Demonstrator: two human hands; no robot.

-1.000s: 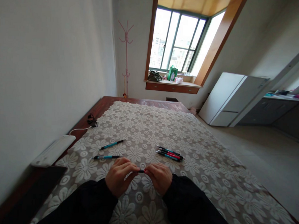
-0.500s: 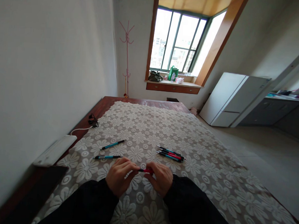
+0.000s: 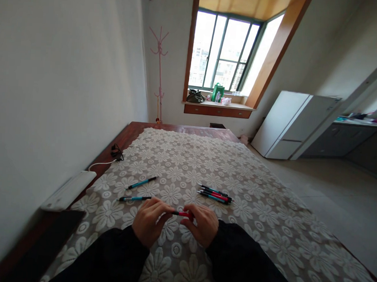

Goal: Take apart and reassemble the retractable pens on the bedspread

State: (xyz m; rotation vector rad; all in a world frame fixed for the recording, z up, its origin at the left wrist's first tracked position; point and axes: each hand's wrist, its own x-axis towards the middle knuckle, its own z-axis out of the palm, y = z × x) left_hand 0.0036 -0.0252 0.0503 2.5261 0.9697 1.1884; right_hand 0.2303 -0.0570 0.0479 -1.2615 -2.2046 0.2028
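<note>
Pinching red pen [image 3: 182, 214], fingers [image 3: 168, 209] at both ends

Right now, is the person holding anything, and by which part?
Yes: a red pen, held level between both hands. The left hand pinches its dark end; the right hand grips the red barrel.

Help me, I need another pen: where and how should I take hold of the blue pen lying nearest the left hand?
Pinch the blue pen at mid-barrel from above, probably with the left hand. It lies flat and alone on the tablecloth, nearly crosswise, with both long sides free for thumb and finger.
</note>
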